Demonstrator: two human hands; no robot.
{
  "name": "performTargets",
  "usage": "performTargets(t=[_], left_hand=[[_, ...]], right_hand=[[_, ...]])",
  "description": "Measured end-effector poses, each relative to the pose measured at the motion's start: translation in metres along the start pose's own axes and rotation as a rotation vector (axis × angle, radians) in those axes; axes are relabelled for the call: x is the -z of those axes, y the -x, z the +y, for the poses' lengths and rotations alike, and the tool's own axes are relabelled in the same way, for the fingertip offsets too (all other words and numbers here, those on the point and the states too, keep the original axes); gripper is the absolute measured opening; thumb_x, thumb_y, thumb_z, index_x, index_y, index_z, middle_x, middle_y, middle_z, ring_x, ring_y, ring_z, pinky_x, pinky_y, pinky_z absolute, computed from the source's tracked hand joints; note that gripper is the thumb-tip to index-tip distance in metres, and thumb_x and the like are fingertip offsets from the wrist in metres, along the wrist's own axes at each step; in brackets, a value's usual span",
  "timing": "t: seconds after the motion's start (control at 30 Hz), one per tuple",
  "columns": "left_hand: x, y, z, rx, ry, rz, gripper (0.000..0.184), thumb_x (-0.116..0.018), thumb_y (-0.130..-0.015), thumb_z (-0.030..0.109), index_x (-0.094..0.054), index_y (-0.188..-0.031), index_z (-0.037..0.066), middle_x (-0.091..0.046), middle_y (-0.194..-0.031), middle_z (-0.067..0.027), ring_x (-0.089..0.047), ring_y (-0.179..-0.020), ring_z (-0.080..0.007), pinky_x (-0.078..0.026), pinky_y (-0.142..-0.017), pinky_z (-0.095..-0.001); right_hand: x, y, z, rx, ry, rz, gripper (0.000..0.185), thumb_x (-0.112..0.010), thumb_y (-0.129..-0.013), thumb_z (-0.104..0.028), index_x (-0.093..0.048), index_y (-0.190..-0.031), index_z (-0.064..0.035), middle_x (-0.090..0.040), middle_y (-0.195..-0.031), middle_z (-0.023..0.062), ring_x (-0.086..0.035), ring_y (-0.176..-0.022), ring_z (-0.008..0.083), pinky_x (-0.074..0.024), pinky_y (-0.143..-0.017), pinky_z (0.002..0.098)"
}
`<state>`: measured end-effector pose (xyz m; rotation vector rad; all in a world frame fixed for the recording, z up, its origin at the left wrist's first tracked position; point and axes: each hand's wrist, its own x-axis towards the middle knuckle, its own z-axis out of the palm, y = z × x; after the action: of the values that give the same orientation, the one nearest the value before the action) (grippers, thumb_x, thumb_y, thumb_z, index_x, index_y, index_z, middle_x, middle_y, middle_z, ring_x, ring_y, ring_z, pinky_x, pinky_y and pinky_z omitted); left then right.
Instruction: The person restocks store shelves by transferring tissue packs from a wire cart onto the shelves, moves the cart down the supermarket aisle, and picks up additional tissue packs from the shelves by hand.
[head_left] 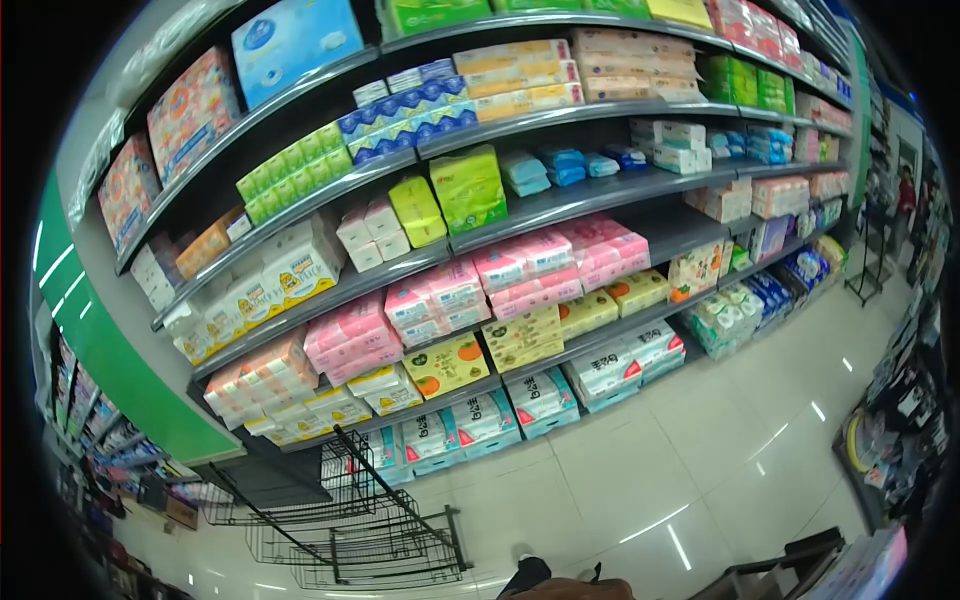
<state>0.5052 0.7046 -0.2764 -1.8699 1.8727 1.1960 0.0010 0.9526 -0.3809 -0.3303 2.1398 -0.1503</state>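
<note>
Neither of my hands shows in the head view. At the bottom edge there is a dark shape with a brown part (pixel 570 588), perhaps my own clothing or a bag; I cannot tell which. Ahead stands a long shelf unit stocked with paper packs. Pink tissue packs (pixel 440 298) fill much of a lower shelf, with yellow packs bearing orange fruit (pixel 445 367) below them. A bright green pack (pixel 468 190) stands on the middle shelf. White and teal packs (pixel 540 400) line the bottom level.
A black wire rack (pixel 390 545) stands on the tiled floor (pixel 640 470) at the lower left, close to the shelves. Dark goods (pixel 890 450) crowd the right side. Far down the aisle, a person in red (pixel 906 195) is near a dark stand (pixel 868 265).
</note>
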Motion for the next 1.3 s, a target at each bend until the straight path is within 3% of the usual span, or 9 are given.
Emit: performTargets(t=[0.13,0.2,0.27,0.53,0.73,0.9,1.0,1.23,1.3], left_hand=[[0.053,-0.108,0.002,-0.095,-0.297,-0.054,0.042,-0.048,-0.092,0.038,-0.065,-0.11,0.003,-0.067,-0.106,-0.0228,-0.065,-0.099,-0.0386,-0.051,-0.084,-0.0486],[0.097,-0.096,0.098,0.01,-0.015,0.234,0.042,-0.047,-0.093,0.036,-0.064,-0.112,0.002,-0.066,-0.108,-0.0237,-0.063,-0.102,-0.0412,-0.05,-0.088,-0.0476],[0.098,-0.129,0.139,-0.128,-0.026,0.333,0.042,-0.047,-0.093,0.036,-0.064,-0.112,0.002,-0.066,-0.108,-0.0234,-0.062,-0.104,-0.0411,-0.049,-0.09,-0.0473],[0.03,-0.065,0.321,-0.975,-0.479,-0.341,0.039,-0.049,-0.096,0.029,-0.057,-0.123,0.002,-0.061,-0.121,-0.0209,-0.056,-0.115,-0.0367,-0.044,-0.099,-0.0427],[0.011,-0.059,0.294,-0.841,-0.383,-0.414,0.038,-0.049,-0.096,0.03,-0.058,-0.121,0.003,-0.062,-0.118,-0.0199,-0.057,-0.113,-0.0357,-0.046,-0.097,-0.0416],[0.038,-0.077,0.197,-0.288,-0.493,-0.381,0.038,-0.05,-0.094,0.032,-0.062,-0.116,0.003,-0.067,-0.104,-0.0201,-0.063,-0.102,-0.0357,-0.049,-0.091,-0.0444],[0.049,-0.086,0.12,-0.314,-0.667,-0.365,0.037,-0.05,-0.094,0.029,-0.062,-0.117,0.003,-0.067,-0.106,-0.0204,-0.063,-0.103,-0.0362,-0.049,-0.089,-0.0452],[0.036,-0.043,0.151,-0.377,-0.441,-0.232,0.03,-0.049,-0.094,0.025,-0.063,-0.109,0.004,-0.067,-0.106,-0.0187,-0.063,-0.102,-0.0356,-0.05,-0.087,-0.0438],[0.02,-0.04,0.186,-0.429,-0.39,-0.259,0.028,-0.049,-0.094,0.024,-0.062,-0.108,0.004,-0.066,-0.104,-0.0182,-0.063,-0.1,-0.035,-0.05,-0.085,-0.0428]], right_hand=[[-0.057,-0.088,0.023,0.446,0.225,0.028,0.031,-0.057,-0.083,-0.022,-0.07,-0.103,-0.0021,-0.069,-0.105,0.0225,-0.065,-0.102,0.0377,-0.0503,-0.088,0.0446],[-0.016,-0.007,-0.064,0.104,-0.247,0.103,0.037,-0.054,-0.088,-0.018,-0.062,-0.118,0.0011,-0.066,-0.113,0.0217,-0.066,-0.097,0.0354,-0.0524,-0.086,0.0436],[0.0,0.009,-0.08,0.266,-0.208,0.057,0.038,-0.054,-0.088,-0.018,-0.062,-0.12,-0.0007,-0.066,-0.115,0.0211,-0.067,-0.096,0.0334,-0.0529,-0.085,0.0423],[-0.028,0.013,-0.021,-0.212,-0.884,-0.012,0.03,-0.048,-0.088,-0.014,-0.067,-0.106,0.001,-0.068,-0.097,0.0194,-0.068,-0.083,0.034,-0.0551,-0.065,0.0448],[-0.062,0.015,0.024,-0.277,-0.546,-0.007,0.031,-0.049,-0.086,-0.013,-0.066,-0.106,0.0025,-0.068,-0.101,0.0226,-0.069,-0.09,0.036,-0.0553,-0.071,0.047],[-0.127,-0.039,0.044,-0.191,-0.526,0.089,0.03,-0.053,-0.084,-0.014,-0.068,-0.104,0.0018,-0.067,-0.106,0.0252,-0.066,-0.101,0.0386,-0.0511,-0.087,0.0454],[-0.098,-0.017,0.008,-0.121,-0.519,0.163,0.028,-0.053,-0.086,-0.014,-0.068,-0.103,0.002,-0.068,-0.103,0.0235,-0.066,-0.097,0.0368,-0.0502,-0.087,0.0428],[-0.135,-0.071,0.005,-0.09,-0.695,0.095,0.027,-0.048,-0.09,-0.012,-0.064,-0.109,-0.0012,-0.068,-0.088,0.0145,-0.066,-0.073,0.0245,-0.0535,-0.063,0.0384],[-0.132,-0.069,-0.001,-0.101,-0.683,0.062,0.027,-0.052,-0.086,-0.013,-0.067,-0.105,0.0012,-0.069,-0.093,0.0202,-0.067,-0.087,0.0305,-0.0527,-0.077,0.0399]])
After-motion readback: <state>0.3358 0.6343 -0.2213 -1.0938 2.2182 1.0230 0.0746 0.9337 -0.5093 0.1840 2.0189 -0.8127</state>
